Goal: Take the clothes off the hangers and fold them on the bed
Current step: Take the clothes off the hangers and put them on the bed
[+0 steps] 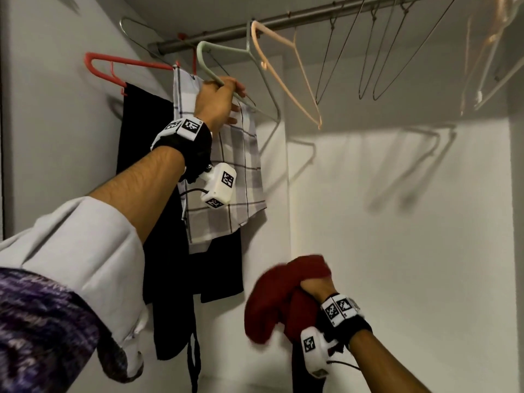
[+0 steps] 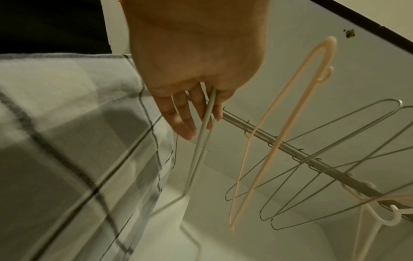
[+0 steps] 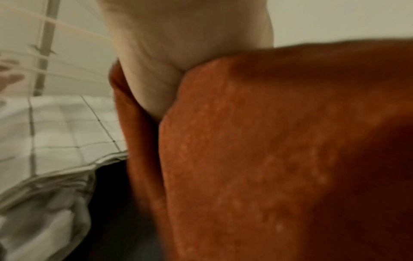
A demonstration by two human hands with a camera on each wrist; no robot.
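My left hand [image 1: 218, 104] is raised to the closet rail [image 1: 283, 22] and grips the lower bar of a pale green hanger [image 1: 224, 52]; in the left wrist view the bar of the green hanger [image 2: 198, 150] runs between the thumb and fingers of that hand [image 2: 190, 109]. Just behind it hangs a grey-and-white plaid garment [image 1: 226, 171] [image 2: 67, 123]. Further left, a black garment [image 1: 158, 194] hangs from a red hanger [image 1: 113, 69]. Low at the right, my right hand [image 1: 314, 285] [image 3: 178, 53] grips a bunched red garment [image 1: 272, 302] [image 3: 279, 150].
A bare peach hanger [image 1: 286, 75] [image 2: 279, 123] and several bare wire hangers [image 1: 368, 66] hang along the rail to the right. White closet walls close in at the left and back. Dark cloth [image 1: 306, 373] hangs below my right hand.
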